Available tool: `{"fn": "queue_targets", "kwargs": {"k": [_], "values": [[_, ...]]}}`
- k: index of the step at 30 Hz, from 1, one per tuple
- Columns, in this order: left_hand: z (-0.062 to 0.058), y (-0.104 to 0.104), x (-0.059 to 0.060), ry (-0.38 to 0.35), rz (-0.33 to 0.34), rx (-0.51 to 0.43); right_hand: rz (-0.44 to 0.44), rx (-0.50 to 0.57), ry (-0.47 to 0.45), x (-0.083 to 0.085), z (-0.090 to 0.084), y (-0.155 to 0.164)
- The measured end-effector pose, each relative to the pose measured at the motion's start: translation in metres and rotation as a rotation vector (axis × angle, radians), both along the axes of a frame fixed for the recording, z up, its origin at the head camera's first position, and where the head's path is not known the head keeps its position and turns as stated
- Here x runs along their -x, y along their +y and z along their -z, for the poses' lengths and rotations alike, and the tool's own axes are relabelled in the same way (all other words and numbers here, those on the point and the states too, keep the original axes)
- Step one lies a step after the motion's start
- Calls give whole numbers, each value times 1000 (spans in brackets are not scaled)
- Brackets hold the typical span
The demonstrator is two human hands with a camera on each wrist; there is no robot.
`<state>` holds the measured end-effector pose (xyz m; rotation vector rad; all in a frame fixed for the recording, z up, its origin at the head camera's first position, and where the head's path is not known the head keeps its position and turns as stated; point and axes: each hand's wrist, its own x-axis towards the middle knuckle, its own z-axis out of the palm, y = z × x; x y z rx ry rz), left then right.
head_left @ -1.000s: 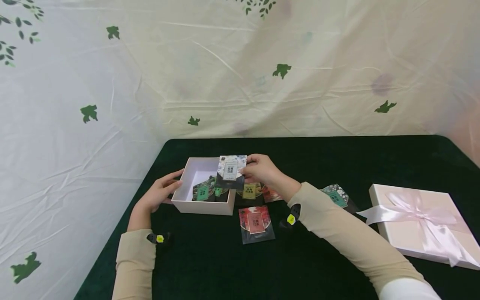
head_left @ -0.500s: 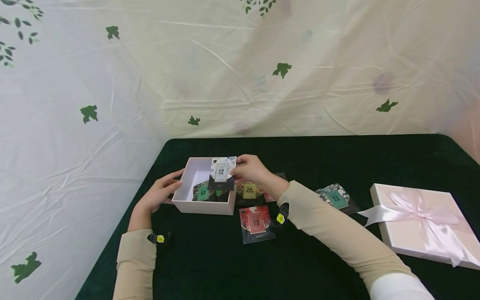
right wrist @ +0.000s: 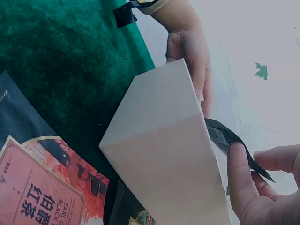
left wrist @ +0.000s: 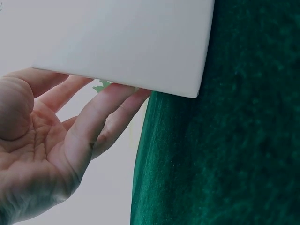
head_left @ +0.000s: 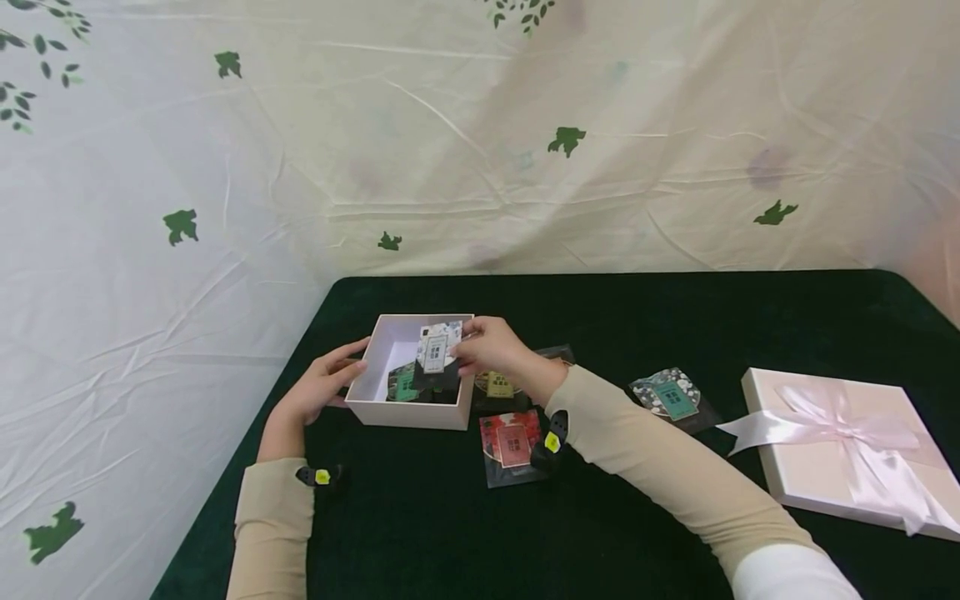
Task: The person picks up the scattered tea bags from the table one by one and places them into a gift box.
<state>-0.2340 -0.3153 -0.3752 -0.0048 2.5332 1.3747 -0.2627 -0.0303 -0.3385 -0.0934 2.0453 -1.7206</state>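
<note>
My right hand (head_left: 495, 348) pinches a tea sachet (head_left: 435, 354), white floral above and dark below, over the right side of an open white box (head_left: 405, 416). In the right wrist view, the sachet (right wrist: 220, 133) bends between thumb and fingers beside the box's rim. Green-labelled sachets (head_left: 402, 383) lie inside the box, partly covered by the held one. My left hand (head_left: 318, 383) rests against the box's left wall; in the left wrist view its extended fingers (left wrist: 110, 101) touch the wall (left wrist: 140, 47) from outside.
On the dark green cloth, a red sachet (head_left: 512, 446) and a yellow-labelled one (head_left: 497, 386) lie right of the box. A teal-labelled sachet (head_left: 675, 398) lies farther right, near a pale pink lid (head_left: 817, 400) tied with a ribbon bow. Behind the table hangs a white curtain (head_left: 465, 167).
My right hand has carried the white floral sachet leftward from the box's right edge and lower over its inside. My left hand has stayed at the box's left wall.
</note>
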Motion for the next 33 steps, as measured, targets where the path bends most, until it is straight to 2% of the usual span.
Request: {"fn": "queue_targets", "kwargs": {"k": [8,15,25,33], "values": [[0,1,0,-3,3,-6,-11,-13,25,-2,1,-4],[-1,1,0,-7,12,-21,-15,42,-21,-2,4,-3],[-3,2,-1,-11,5,-20,-34,67,-65,-4,0,8],[-2,1,-1,-5,8,-21,-54,77,-43,-10,-5,20]]}}
